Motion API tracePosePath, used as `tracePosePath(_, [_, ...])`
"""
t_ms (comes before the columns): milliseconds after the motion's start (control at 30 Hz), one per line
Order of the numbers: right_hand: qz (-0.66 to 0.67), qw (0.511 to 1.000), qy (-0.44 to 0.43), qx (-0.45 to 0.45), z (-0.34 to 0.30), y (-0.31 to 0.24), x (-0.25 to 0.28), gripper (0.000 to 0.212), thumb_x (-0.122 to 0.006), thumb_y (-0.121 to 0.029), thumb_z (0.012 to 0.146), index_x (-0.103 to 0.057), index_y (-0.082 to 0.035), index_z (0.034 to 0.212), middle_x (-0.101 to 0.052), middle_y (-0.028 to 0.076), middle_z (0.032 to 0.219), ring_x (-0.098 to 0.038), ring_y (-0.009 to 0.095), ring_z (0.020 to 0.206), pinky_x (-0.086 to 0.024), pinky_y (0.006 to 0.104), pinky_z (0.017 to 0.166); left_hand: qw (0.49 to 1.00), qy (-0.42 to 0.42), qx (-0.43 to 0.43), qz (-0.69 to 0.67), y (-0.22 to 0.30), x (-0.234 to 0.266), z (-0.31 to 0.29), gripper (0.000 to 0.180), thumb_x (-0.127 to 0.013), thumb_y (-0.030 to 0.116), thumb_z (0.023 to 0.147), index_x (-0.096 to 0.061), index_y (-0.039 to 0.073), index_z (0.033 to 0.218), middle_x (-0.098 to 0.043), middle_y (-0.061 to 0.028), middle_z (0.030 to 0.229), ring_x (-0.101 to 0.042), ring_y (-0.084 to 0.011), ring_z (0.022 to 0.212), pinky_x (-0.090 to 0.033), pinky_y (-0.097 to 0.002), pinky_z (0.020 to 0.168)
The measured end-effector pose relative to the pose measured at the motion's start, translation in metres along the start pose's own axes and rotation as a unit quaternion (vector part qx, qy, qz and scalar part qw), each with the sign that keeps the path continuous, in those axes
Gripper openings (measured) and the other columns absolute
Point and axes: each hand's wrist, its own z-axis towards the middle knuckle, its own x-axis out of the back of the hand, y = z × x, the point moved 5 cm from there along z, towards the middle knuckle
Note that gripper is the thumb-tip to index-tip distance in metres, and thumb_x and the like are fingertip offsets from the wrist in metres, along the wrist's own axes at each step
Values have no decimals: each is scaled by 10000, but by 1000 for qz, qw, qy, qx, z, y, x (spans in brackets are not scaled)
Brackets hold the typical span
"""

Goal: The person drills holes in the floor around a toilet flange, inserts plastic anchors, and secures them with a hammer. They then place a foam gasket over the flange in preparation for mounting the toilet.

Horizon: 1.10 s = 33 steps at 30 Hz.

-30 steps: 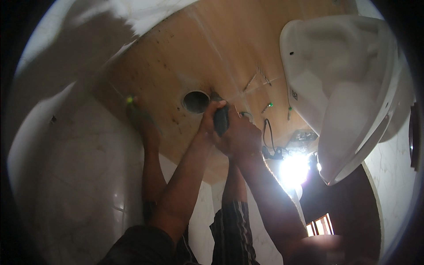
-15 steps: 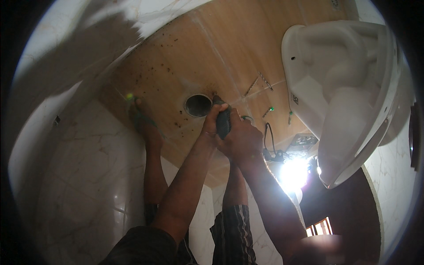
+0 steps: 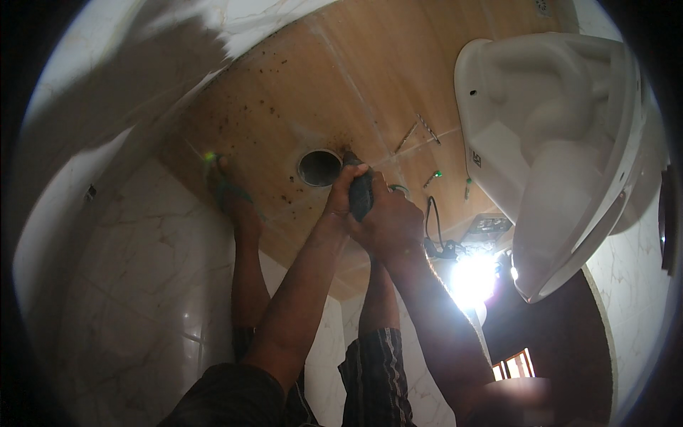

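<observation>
Both my hands are wrapped round a dark power drill [image 3: 361, 198], its front end pointing down at the tan floor. My left hand [image 3: 344, 195] closes on the drill from the left, near its front. On the other side, my right hand [image 3: 393, 219] grips its rear part. The drill's tip meets the floor just right of a round drain hole [image 3: 319, 169], among a patch of brown dust. My hands hide most of the drill, and the bit itself is hard to make out.
Two long drill bits [image 3: 428, 129] and two green-topped fasteners [image 3: 432, 178] lie on the floor to the right. A white toilet bowl [image 3: 533, 156] stands beyond them. A black cord [image 3: 432, 213] loops near a bright light [image 3: 473, 281]. My sandalled foot [image 3: 231, 191] rests left of the hole.
</observation>
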Motion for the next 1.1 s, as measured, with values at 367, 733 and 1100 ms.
tracePosePath(367, [42,999,27,-6,15,-8,-11,777,-781,-459,767,-510,-67,1381,-715,219,950,-738,375,897,-586,475,771,999,-24,10,-40,-2,25,17,395,-649,404,884,-687,29,1001,-718,-107,911,-698,-244,831,-578,-360,809])
tracePosePath(733, [58,994,94,-10,-9,5,-11,776,-790,-409,743,-511,-92,1394,-668,216,1200,-716,398,1002,-580,497,836,997,20,-7,79,9,-14,-12,349,-651,374,896,-647,25,907,-699,-136,874,-701,-244,791,-591,-347,759])
tracePosePath(1100, [139,989,-8,-51,-33,10,10,860,-803,-405,769,-448,-60,1472,-529,332,1347,-658,469,1113,-591,516,851,998,0,16,63,-1,-45,-41,439,-615,364,911,-661,-48,1056,-701,-163,1007,-699,-253,889,-574,-347,838])
